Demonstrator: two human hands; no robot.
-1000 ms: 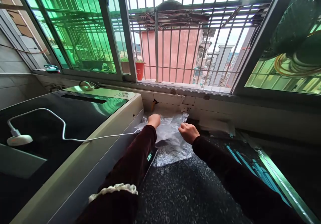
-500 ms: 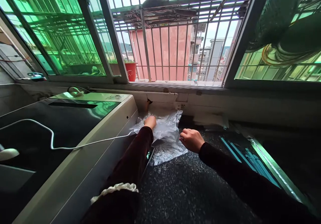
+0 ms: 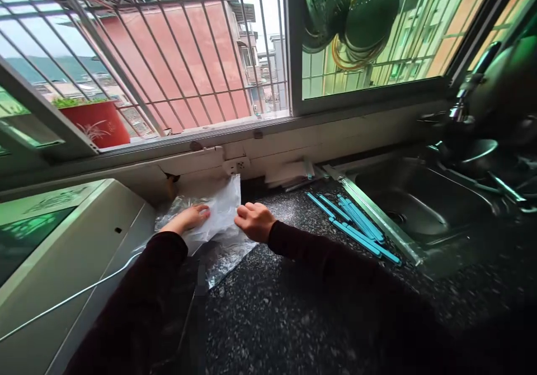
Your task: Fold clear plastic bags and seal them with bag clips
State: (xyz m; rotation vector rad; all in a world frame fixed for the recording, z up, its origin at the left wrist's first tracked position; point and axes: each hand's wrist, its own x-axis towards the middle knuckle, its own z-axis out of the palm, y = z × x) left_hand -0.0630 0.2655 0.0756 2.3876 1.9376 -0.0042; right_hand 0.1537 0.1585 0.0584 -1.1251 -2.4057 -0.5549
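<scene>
My left hand (image 3: 189, 219) lies flat, fingers together, on the clear plastic bag (image 3: 222, 210) in the counter's (image 3: 293, 308) back corner beside the white appliance (image 3: 62, 240). My right hand (image 3: 254, 221) curls at the bag's edge, seemingly pinching it. The appliance's panel print is too blurred to read. Blue sticks (image 3: 356, 226) lie near the sink (image 3: 419, 201).

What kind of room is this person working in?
Probably a home kitchen: a steel sink set in a speckled dark countertop, colanders hanging at a barred window, and both hands on a clear plastic bag.
</scene>
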